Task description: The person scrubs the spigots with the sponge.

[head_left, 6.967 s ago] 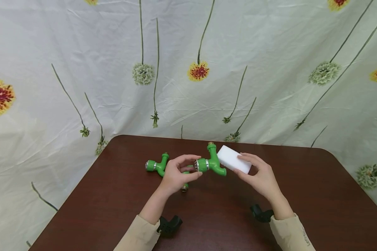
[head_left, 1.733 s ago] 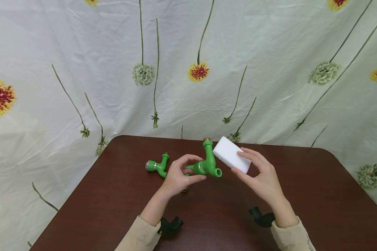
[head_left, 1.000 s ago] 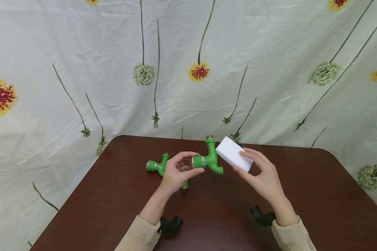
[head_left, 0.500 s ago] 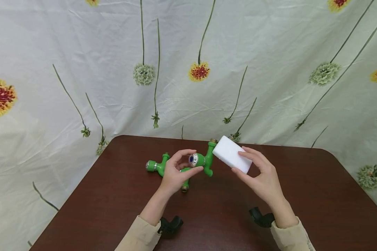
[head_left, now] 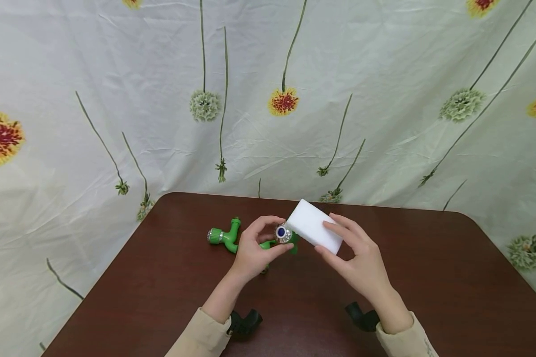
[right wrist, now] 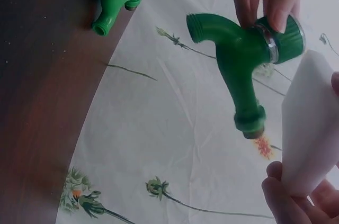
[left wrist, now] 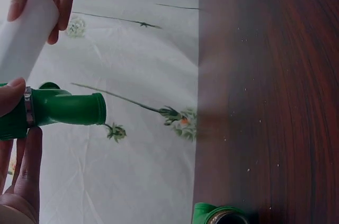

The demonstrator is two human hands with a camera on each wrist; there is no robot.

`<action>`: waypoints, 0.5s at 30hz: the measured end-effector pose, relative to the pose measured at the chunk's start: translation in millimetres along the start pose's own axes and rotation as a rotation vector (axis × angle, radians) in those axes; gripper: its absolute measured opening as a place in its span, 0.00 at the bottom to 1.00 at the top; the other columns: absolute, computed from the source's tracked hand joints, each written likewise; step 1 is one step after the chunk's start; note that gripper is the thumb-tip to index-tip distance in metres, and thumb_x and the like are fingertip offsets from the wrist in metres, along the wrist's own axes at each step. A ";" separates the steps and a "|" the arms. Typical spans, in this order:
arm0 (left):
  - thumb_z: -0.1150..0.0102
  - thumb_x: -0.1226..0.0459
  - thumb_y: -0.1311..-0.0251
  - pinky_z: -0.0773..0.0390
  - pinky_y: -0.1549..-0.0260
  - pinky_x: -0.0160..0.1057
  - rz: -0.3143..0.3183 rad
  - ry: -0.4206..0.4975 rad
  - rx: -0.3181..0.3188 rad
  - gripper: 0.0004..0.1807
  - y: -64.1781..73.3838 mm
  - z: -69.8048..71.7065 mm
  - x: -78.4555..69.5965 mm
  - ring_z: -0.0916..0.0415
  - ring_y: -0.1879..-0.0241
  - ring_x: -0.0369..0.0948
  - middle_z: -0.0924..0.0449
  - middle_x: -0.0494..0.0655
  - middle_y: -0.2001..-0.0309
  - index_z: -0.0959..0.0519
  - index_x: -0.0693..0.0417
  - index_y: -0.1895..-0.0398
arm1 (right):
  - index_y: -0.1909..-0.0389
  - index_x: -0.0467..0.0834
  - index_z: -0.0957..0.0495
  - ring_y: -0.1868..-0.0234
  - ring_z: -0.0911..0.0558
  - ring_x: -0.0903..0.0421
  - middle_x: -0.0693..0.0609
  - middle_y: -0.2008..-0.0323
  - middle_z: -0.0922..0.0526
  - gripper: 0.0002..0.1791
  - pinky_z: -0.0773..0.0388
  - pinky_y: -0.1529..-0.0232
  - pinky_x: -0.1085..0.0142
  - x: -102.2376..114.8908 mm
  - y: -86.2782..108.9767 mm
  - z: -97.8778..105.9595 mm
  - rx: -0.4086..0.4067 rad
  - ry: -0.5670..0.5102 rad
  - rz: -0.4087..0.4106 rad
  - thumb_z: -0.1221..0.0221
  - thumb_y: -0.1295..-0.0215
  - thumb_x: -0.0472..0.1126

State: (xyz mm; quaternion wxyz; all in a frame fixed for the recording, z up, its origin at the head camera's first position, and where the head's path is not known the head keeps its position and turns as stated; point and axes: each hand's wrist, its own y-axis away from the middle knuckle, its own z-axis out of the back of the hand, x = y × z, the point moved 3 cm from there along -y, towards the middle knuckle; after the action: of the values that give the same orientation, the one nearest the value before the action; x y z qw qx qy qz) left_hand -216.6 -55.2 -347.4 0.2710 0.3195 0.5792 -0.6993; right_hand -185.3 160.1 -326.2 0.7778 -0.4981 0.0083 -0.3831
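Note:
My left hand (head_left: 250,250) grips a green tap (right wrist: 235,57) by its ribbed knob, thumb on one side and fingers on the other. In the head view the knob's silver end with a blue centre (head_left: 281,232) faces the camera, and the sponge hides most of the tap body. A white block sponge (head_left: 314,225) is pinched between thumb and fingers of my right hand (head_left: 362,260). Its corner lies right at the knob's end in the right wrist view. Both things are held up above the table, the tap's threaded brass inlet pointing away from me.
Two more green taps lie on the dark red-brown table (head_left: 174,297): one at the left (head_left: 225,237), another (head_left: 266,244) partly hidden behind my left hand. Black wrist mounts (head_left: 246,323) sit on both forearms. A flower-patterned white cloth (head_left: 250,148) hangs behind the table.
The tap has been turned in my left hand through several angles, its knob end now towards the head camera. My right hand has brought the sponge left and slightly down, over the tap.

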 end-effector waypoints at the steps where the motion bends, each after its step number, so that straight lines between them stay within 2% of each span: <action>1: 0.30 0.79 0.58 0.19 0.60 0.44 -0.002 -0.004 0.000 0.24 -0.2 -0.4 -4.9 0.23 0.57 0.47 0.24 0.58 0.54 0.24 0.66 0.54 | 0.50 0.45 0.20 0.48 0.23 0.52 0.49 0.45 0.25 0.27 0.24 0.60 0.73 0.3 0.0 -0.8 -0.003 0.024 0.008 0.27 0.57 0.36; 4: 0.31 0.81 0.60 0.19 0.61 0.46 -0.011 -0.024 0.002 0.24 -1.1 -1.4 -19.4 0.23 0.57 0.45 0.25 0.61 0.56 0.25 0.70 0.55 | 0.52 0.43 0.19 0.49 0.22 0.49 0.46 0.46 0.24 0.23 0.22 0.64 0.64 -1.3 0.4 -1.1 -0.041 0.107 0.012 0.29 0.51 0.41; 6: 0.31 0.81 0.60 0.19 0.61 0.45 -0.022 -0.038 -0.001 0.24 -0.9 -1.3 -20.7 0.23 0.58 0.42 0.24 0.60 0.56 0.24 0.69 0.55 | 0.53 0.42 0.19 0.50 0.23 0.47 0.44 0.46 0.24 0.21 0.22 0.63 0.60 -2.9 0.9 0.4 -0.078 0.134 -0.008 0.31 0.49 0.44; 9: 0.30 0.80 0.60 0.19 0.61 0.45 -0.027 -0.061 -0.005 0.24 -1.1 -0.9 -22.7 0.22 0.59 0.45 0.24 0.60 0.56 0.23 0.69 0.55 | 0.53 0.42 0.19 0.49 0.23 0.47 0.45 0.45 0.24 0.21 0.24 0.60 0.64 -3.5 1.4 2.3 -0.112 0.132 -0.029 0.31 0.50 0.43; 12: 0.30 0.80 0.60 0.19 0.61 0.47 -0.030 -0.078 -0.007 0.24 -1.5 -0.5 -24.5 0.24 0.57 0.48 0.24 0.60 0.56 0.23 0.69 0.55 | 0.52 0.42 0.19 0.48 0.23 0.47 0.46 0.45 0.24 0.22 0.24 0.59 0.64 -3.4 1.7 0.8 -0.093 0.130 -0.029 0.30 0.51 0.42; 15: 0.30 0.79 0.60 0.19 0.61 0.47 -0.030 -0.079 -0.004 0.24 -1.5 -0.7 -25.7 0.24 0.57 0.49 0.23 0.60 0.56 0.23 0.70 0.54 | 0.52 0.42 0.19 0.47 0.24 0.46 0.45 0.44 0.25 0.22 0.23 0.61 0.58 -3.1 2.6 -3.5 -0.052 0.133 -0.013 0.31 0.48 0.46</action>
State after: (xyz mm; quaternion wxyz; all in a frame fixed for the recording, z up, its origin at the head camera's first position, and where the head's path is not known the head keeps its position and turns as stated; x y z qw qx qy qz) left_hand -201.0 -54.0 -326.9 0.2836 0.2825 0.5742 -0.7141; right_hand -187.4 159.9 -331.1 0.7598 -0.4918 0.0669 -0.4199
